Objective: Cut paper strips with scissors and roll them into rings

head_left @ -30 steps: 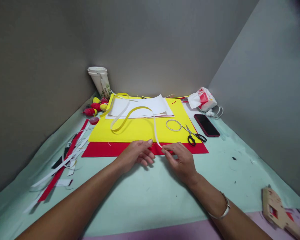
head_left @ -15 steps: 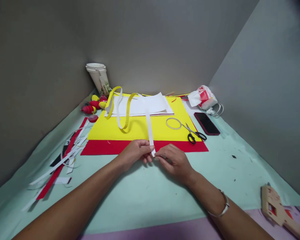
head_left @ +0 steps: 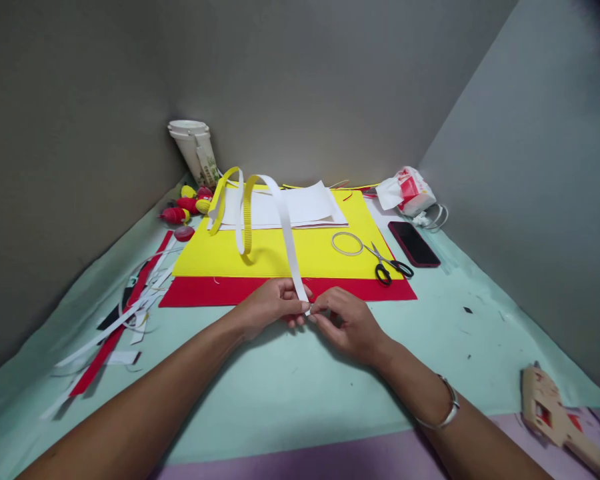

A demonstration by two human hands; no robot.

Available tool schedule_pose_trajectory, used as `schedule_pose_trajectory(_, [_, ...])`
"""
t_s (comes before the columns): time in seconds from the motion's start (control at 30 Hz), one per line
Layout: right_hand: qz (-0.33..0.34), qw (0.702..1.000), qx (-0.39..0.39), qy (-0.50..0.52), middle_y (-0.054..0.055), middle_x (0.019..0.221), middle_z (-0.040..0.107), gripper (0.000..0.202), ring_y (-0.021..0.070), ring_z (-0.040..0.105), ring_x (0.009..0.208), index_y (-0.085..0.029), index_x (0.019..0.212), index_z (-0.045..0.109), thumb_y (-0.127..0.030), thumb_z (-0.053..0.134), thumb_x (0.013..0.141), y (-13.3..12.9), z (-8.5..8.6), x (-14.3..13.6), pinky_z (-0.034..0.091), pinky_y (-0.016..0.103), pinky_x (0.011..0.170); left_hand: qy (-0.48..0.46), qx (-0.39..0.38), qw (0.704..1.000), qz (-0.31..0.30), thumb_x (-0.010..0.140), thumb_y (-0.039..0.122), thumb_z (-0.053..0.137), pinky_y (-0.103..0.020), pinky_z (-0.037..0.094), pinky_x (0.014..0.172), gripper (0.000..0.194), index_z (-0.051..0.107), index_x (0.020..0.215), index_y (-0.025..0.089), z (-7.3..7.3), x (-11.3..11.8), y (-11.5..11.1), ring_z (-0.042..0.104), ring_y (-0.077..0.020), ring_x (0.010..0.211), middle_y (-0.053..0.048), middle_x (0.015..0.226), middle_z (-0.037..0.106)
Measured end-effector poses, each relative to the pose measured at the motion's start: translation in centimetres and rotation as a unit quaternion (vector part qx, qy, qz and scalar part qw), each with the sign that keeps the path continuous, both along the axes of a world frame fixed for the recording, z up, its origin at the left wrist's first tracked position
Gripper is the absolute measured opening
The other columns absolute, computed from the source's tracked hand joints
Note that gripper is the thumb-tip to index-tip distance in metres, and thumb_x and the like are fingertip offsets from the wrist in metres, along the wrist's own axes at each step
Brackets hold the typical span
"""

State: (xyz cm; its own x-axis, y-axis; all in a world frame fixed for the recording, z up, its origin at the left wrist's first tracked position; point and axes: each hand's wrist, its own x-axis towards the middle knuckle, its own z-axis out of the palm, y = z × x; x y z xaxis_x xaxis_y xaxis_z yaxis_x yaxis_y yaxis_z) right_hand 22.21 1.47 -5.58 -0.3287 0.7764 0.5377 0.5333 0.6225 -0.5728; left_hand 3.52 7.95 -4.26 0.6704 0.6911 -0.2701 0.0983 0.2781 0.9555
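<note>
A long paper strip (head_left: 288, 233), white on one face and ribbed yellow on the other, loops up over the sheets and comes down to my fingers. My left hand (head_left: 275, 307) pinches it close to its near end, thumb on top. Fingertips of my right hand (head_left: 347, 323) close on the very tip of that end, where a small bend or curl shows; its exact shape is too small to tell. Beneath the loops lie a yellow corrugated sheet (head_left: 260, 257), a red sheet (head_left: 200, 293) and white paper (head_left: 300, 205).
Scissors (head_left: 387, 263) and a thin ring (head_left: 347, 244) lie on the yellow sheet. A phone (head_left: 414, 244) and tissue pack (head_left: 413, 190) are at right, a glue gun (head_left: 555, 410) at front right. Paper strips (head_left: 115, 333), red-yellow coiled pieces (head_left: 180, 212) and a white cup (head_left: 195, 150) occupy the left.
The strip's loops have shifted, with its white face now arching higher towards my hands. Both hands stay nearly in place, still at the strip's end. The view has moved slightly.
</note>
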Motion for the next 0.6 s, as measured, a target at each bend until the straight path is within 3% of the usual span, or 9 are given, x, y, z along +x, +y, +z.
schedule_pose_trajectory(0.33, [-0.013,0.996,-0.084,-0.007,0.003,0.079,0.061,0.002,0.0139,0.053,0.07,-0.019,0.087,0.059,-0.019,0.058,0.086,-0.14,-0.04,0.02,0.041,0.025,0.064,-0.002,0.006,0.999,-0.048,0.073,0.022,0.071,-0.025,0.048,0.058,0.023,0.058,0.091,0.014,-0.19,-0.21,0.07,0.061,-0.0127,0.064,-0.006,0.078,0.066])
schedule_pose_trajectory(0.6, [-0.027,0.99,-0.137,0.026,0.0,0.076,0.061,0.005,0.0115,0.051,0.064,-0.019,0.085,0.059,-0.015,0.058,0.082,-0.16,0.08,-0.19,0.039,0.023,0.058,0.012,0.008,0.999,-0.041,0.072,0.02,0.069,-0.025,0.048,0.057,0.02,0.057,0.086,0.013,-0.4,-0.18,0.13,0.061,-0.0125,0.062,-0.005,0.074,0.065])
